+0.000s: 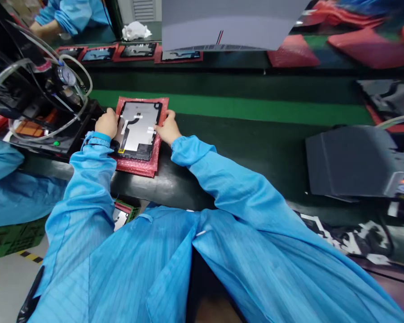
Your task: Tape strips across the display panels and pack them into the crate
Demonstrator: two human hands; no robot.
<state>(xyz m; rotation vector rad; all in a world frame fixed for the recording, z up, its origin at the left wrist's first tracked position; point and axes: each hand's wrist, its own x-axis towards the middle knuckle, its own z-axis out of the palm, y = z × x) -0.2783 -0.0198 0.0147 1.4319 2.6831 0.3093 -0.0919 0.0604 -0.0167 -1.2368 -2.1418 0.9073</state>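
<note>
A flat tablet panel (pixel 139 132), silver-grey with a black border and small white and yellow tabs, lies on a stack of pink bubble-wrap bags (pixel 136 168) near the bench's front edge. My left hand (pixel 107 124) is closed at the left edge of the panel and bags, its fingertips partly hidden. On the right side, my right hand (pixel 169 128) grips the edge, thumb over the panel and a finger along the pink wrap. Whether the hands pinch the panel alone or also the bag beneath cannot be made out.
At left stands a fixture with a pressure gauge (pixel 66 75) and clear hoses. A grey monitor (pixel 229 24) overhangs the back, where similar panels (pixel 138 50) lie on pink wrap. A dark grey device (pixel 350 161) sits at right. A co-worker's blue sleeve (pixel 84 15) shows far left.
</note>
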